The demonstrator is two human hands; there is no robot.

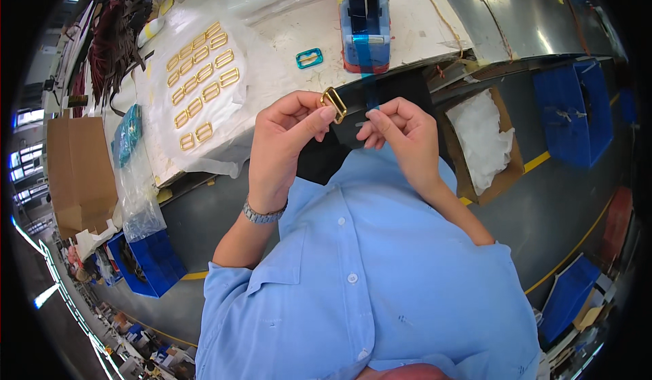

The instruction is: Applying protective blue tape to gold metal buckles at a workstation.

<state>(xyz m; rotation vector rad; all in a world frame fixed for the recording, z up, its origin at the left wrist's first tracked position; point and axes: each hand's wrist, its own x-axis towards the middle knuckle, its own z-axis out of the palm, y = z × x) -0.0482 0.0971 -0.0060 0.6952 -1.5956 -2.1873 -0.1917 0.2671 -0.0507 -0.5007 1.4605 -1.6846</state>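
My left hand [288, 125] holds a gold slider buckle [339, 101] upright between thumb and fingers, a little in front of the table edge. My right hand [407, 135] is pinched on the loose end of a strip of blue tape [367, 61]. That strip hangs down from a blue tape dispenser [382, 30] at the table's front edge. Buckle and tape end are close together but apart. To the dispenser's left lies another buckle [301, 61] with blue film around its frame. Several gold buckles [204, 74] lie in rows farther left.
Under the rows is a white plastic sheet [234, 101] on the white table [278, 30]. Dark leather strips [115, 37] hang at the far left above a cardboard box [81, 176]. An open carton with white wrapping [479, 142] and a blue bin [574, 112] stand at right.
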